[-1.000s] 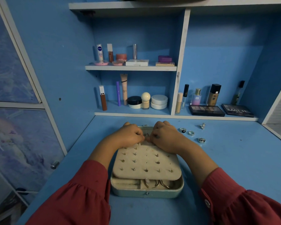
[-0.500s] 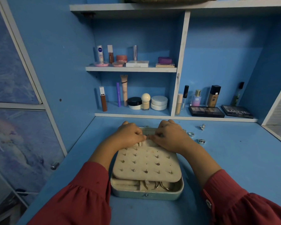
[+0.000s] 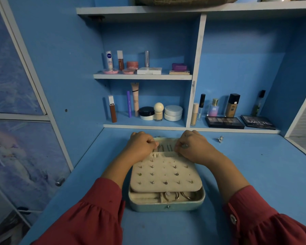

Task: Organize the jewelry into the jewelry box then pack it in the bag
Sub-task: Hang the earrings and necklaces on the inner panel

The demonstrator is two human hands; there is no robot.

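Nearest the camera, two dark red gathered sleeves (image 3: 88, 216) are seen reaching forward over the blue worktop (image 3: 254, 174). Between them the pale green rounded jewelry box (image 3: 166, 206) is set flat on the worktop, open. A cream padded earring panel (image 3: 164, 174), studded with small earrings in rows, is laid over most of the box, so that only the near compartments are left exposed; gold hoop earrings (image 3: 173, 196) are lodged there.

At the far edge of the panel the left hand (image 3: 140, 147) and the right hand (image 3: 194, 147) are held with fingers curled down toward a strip where thin metal pieces are lined up. The hands appear to be pinching something small there, probably to seat it in a slot, but what is gripped cannot be told. A ring seems to be worn on the right hand.

Further right, a small silver ring (image 3: 220, 139) is left lying on the worktop well apart from the box, so sorting is judged unfinished.

Beyond, cosmetics are stood on the blue shelves (image 3: 143, 76), and dark eyeshadow palettes (image 3: 224, 122) are laid flat. On the top shelf a brown woven bag (image 3: 184, 0) is partly seen, presumably kept for packing.
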